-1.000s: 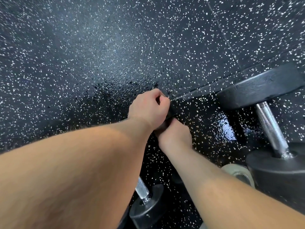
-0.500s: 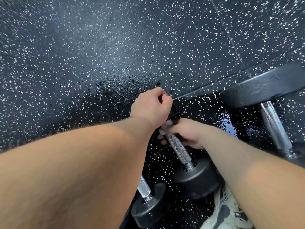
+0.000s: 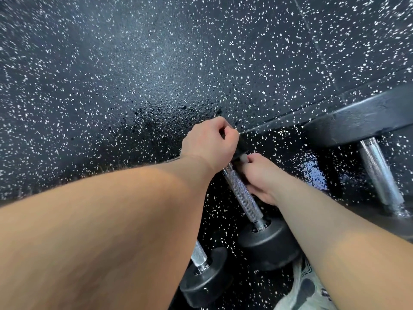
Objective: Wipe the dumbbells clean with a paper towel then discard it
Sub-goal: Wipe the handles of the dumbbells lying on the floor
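Observation:
A mid-sized dumbbell (image 3: 242,193) with a knurled steel handle and black heads stands tilted on the speckled floor, its near head (image 3: 268,245) down. My left hand (image 3: 210,144) grips its far head, which is mostly hidden under the fingers. My right hand (image 3: 259,177) curls against the upper handle from the right and pinches a small pale wad of paper towel (image 3: 243,158) at the top of the handle. Little of the towel shows.
A smaller dumbbell (image 3: 205,285) lies at the lower middle, partly behind my left forearm. A large dumbbell (image 3: 380,173) lies at the right edge. A pale shoe (image 3: 306,287) shows at the bottom. A wet, shiny floor patch (image 3: 312,173) lies between the dumbbells.
My right hand has turned to the right side of the handle, uncovering the handle and the near head. My left hand has kept its grip on the far head.

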`<control>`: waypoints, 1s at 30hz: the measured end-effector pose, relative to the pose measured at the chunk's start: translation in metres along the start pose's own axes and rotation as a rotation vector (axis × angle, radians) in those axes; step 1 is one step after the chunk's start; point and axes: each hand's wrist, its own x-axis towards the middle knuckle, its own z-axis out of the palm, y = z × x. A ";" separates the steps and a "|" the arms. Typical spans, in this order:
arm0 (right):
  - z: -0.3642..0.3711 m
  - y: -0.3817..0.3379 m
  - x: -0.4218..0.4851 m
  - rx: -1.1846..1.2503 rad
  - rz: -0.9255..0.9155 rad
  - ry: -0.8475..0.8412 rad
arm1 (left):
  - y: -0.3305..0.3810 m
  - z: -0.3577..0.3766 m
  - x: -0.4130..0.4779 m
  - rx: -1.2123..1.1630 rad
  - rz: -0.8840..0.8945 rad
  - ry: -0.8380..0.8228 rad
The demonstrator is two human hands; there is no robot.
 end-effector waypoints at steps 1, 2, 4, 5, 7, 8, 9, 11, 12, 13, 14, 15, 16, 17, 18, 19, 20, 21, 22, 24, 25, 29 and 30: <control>-0.001 0.000 0.000 -0.019 0.033 0.011 | -0.001 0.000 0.000 0.000 -0.001 0.000; -0.002 0.000 0.002 -0.018 0.065 0.015 | -0.001 0.001 0.000 -0.002 -0.001 -0.001; -0.003 -0.004 0.002 0.028 0.108 0.004 | -0.001 0.000 0.000 -0.001 0.000 -0.005; -0.003 -0.008 0.000 0.062 0.125 -0.016 | 0.000 0.000 0.000 0.000 0.002 -0.008; 0.001 -0.017 -0.010 0.094 0.124 -0.117 | 0.000 0.000 0.000 -0.002 0.003 -0.010; 0.003 -0.020 -0.015 0.078 0.121 -0.168 | 0.000 0.000 0.000 -0.004 0.002 -0.008; 0.005 -0.023 -0.018 0.054 0.119 -0.191 | 0.000 0.000 0.000 -0.005 0.002 -0.005; 0.006 -0.024 -0.023 0.028 0.110 -0.216 | 0.000 0.000 0.001 -0.003 0.008 0.000; 0.007 -0.023 -0.024 0.032 0.102 -0.237 | -0.001 0.000 0.000 -0.002 0.011 0.001; 0.007 -0.023 -0.026 0.023 0.094 -0.241 | -0.001 0.000 0.000 -0.003 0.013 0.002; 0.008 -0.025 -0.030 0.019 0.080 -0.244 | -0.001 -0.001 0.000 -0.004 0.013 0.002; 0.010 -0.025 -0.033 0.002 0.055 -0.236 | -0.001 -0.001 0.000 -0.005 0.012 -0.001; 0.012 -0.024 -0.034 -0.017 0.026 -0.207 | -0.001 -0.001 0.000 -0.006 0.010 -0.002; 0.014 -0.023 -0.035 -0.069 0.007 -0.165 | -0.001 0.000 0.000 -0.007 0.008 -0.004; 0.015 -0.022 -0.034 -0.154 -0.004 -0.117 | -0.001 0.000 0.000 -0.007 0.005 -0.007; 0.016 -0.020 -0.034 -0.279 -0.022 -0.067 | -0.001 0.000 0.000 -0.007 0.003 -0.010; 0.016 -0.020 -0.035 -0.437 -0.043 -0.030 | -0.001 0.000 0.000 -0.008 0.001 -0.010; 0.015 -0.022 -0.039 -0.577 -0.070 -0.006 | -0.001 -0.001 0.000 -0.011 -0.001 -0.007; 0.013 -0.023 -0.041 -0.679 -0.089 0.003 | -0.002 -0.001 0.000 -0.013 -0.002 -0.005; 0.010 -0.029 -0.050 -0.856 -0.118 -0.005 | -0.002 -0.001 -0.001 -0.015 -0.005 -0.007; 0.010 -0.032 -0.053 -0.949 -0.130 -0.002 | -0.001 -0.001 -0.001 -0.014 -0.005 -0.010; 0.013 -0.035 -0.059 -1.082 -0.196 0.111 | -0.001 -0.001 -0.001 -0.012 -0.010 -0.008; 0.015 -0.033 -0.059 -1.038 -0.208 0.176 | -0.001 -0.001 0.000 -0.011 -0.011 -0.008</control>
